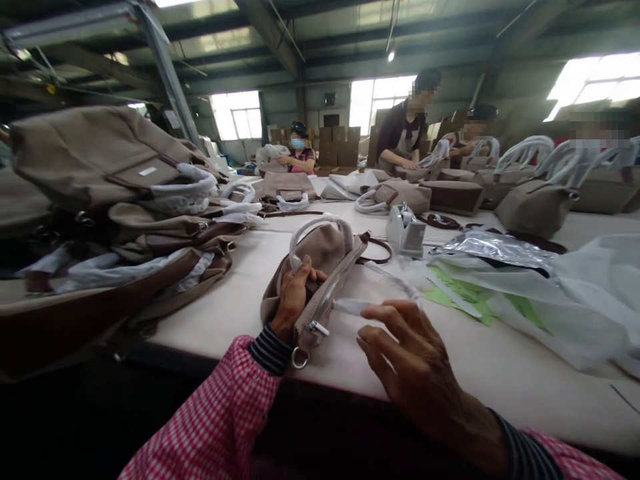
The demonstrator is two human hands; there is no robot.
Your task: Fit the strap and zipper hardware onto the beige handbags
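A taupe bag (327,245) with brown trim lies tilted on the white table, its zipper edge facing right. One handle (323,221), wrapped in white, arches over it. My left hand (296,293) grips the bag's near side, by the base of that handle. The other white-wrapped handle (353,305) sticks out to the right. Beside its near end, my right hand (407,347) has its fingers bent and apart, with nothing visible between them. A metal ring (300,358) hangs from the bag's near corner.
Bags (95,157) are piled high on the left. A white tape dispenser (406,230) stands behind right, near green sheets (457,293) and translucent plastic (595,293). More bags (455,195) line the table's far side, where a person (403,133) stands bent over them.
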